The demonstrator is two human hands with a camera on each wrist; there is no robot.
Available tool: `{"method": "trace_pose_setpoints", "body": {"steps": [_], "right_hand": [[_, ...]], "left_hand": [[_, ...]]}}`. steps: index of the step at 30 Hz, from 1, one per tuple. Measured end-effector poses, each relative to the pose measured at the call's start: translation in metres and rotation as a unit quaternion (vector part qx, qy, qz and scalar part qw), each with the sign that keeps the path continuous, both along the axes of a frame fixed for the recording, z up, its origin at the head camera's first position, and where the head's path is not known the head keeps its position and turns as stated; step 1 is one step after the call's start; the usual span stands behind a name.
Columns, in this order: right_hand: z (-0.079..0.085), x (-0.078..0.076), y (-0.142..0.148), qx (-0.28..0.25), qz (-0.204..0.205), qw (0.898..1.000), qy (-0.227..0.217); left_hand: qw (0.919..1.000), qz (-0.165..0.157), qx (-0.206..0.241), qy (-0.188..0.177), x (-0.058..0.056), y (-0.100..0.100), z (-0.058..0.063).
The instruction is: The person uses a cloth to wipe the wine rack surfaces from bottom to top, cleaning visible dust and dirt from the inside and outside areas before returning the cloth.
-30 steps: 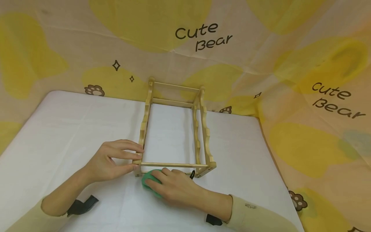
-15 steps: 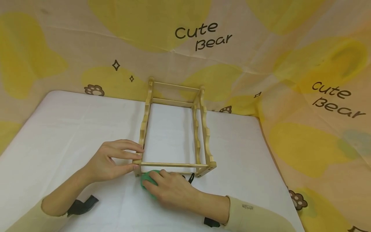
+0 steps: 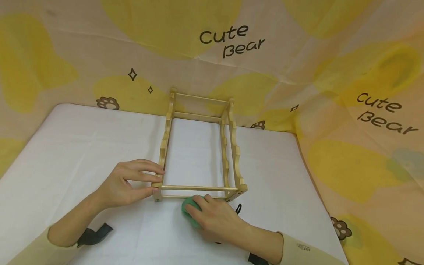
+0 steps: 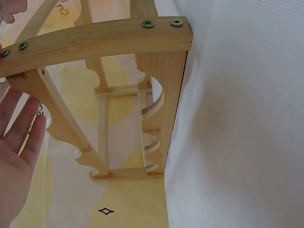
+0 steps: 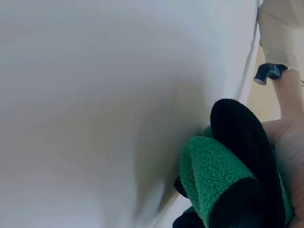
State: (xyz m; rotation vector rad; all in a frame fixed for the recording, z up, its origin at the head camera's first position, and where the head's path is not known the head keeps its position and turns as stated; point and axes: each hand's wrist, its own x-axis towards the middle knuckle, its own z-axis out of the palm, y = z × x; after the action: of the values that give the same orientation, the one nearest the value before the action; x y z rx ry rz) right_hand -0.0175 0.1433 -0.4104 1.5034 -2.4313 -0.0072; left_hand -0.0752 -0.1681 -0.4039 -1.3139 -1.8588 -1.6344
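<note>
A pale wooden rack [image 3: 235, 147] with scalloped side pieces rests on the white-covered table. My left hand [image 3: 127, 182] holds its near left corner, thumb low at the end and fingers along the side piece. In the left wrist view, the fingers [image 4: 33, 137] reach up to the scalloped side, beneath a front bar with screw heads. My right hand [image 3: 216, 217] grips a green cloth [image 3: 190, 210] just at the lower front bar. Close up, the cloth [image 5: 209, 166] looks fluffy and bunched, with black parts showing around it; most of the right hand's fingers are hidden there.
The rack's far end stands close to a yellow-and-pink printed fabric wall [image 3: 179, 44]. Another such wall [image 3: 361, 154] rises along the table's right side. White cloth covers the table [image 3: 82, 147]. Black straps [image 3: 96, 234] hang at both wrists.
My right hand has slid to the right along the lower front bar, taking the green cloth with it. My left hand and the rack have stayed in place.
</note>
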Motion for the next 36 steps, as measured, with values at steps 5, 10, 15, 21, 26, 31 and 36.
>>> {"method": "trace_pose_setpoints", "body": {"steps": [5, 10, 15, 21, 26, 31, 36], "right_hand": [[-0.001, 0.004, 0.021, -0.016, -0.021, 1.000, -0.012], [-0.002, 0.008, 0.041, -0.030, -0.040, 0.999, -0.016], [-0.002, 0.012, 0.061, -0.029, -0.058, 0.998, -0.022], [-0.002, 0.012, 0.084, -0.018, -0.044, 0.999, 0.007], [0.006, 0.010, 0.098, -0.017, -0.023, 0.998, 0.051], [0.021, 0.008, 0.108, -0.043, -0.013, 0.996, 0.074], [0.036, 0.006, 0.112, -0.079, 0.010, 0.991, 0.107]], "left_hand": [[1.0000, 0.001, 0.004, 0.000, 0.000, 0.001, 0.000], [1.0000, 0.000, 0.005, -0.002, 0.000, 0.000, 0.000], [0.9999, -0.007, 0.008, -0.008, 0.000, 0.000, 0.000], [0.9999, -0.009, 0.010, -0.008, 0.000, 0.001, 0.000], [0.9999, -0.010, 0.012, -0.004, 0.000, 0.002, 0.000], [0.9999, -0.010, 0.013, -0.005, 0.000, 0.002, 0.000], [0.9999, -0.009, 0.011, -0.007, 0.001, 0.001, 0.000]]}}
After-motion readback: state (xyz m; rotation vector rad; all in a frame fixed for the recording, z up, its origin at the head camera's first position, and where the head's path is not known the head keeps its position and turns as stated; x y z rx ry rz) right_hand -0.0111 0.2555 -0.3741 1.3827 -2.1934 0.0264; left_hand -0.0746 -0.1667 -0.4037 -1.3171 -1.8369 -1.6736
